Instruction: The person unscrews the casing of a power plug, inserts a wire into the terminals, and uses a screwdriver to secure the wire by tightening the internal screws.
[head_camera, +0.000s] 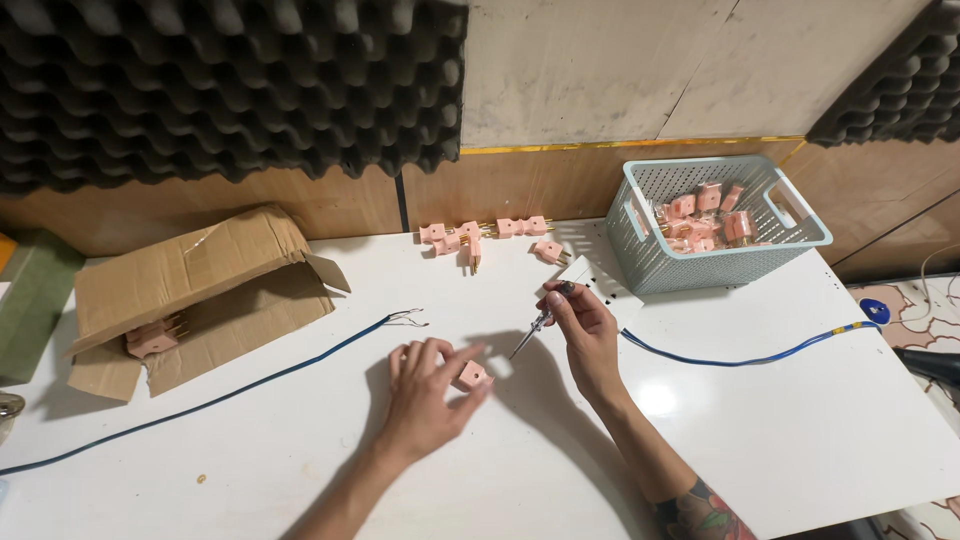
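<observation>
Left hand (425, 385) pinches a pink plug (472, 376), likely light and rigid; best held by its body. Right hand (585, 335), just beside the plug, grips a screwdriver (535, 327).

white table (800, 440) | plywood wall (560, 185) | dark acoustic foam (230, 90) | patterned floor (925, 310)

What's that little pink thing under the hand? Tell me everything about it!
The pink plug is a small blocky piece that looks like plastic. It lies on the white table, pinned by the left hand, whose fingers curl around it. The right hand points a thin screwdriver toward it. Its prongs cannot be seen.
</observation>
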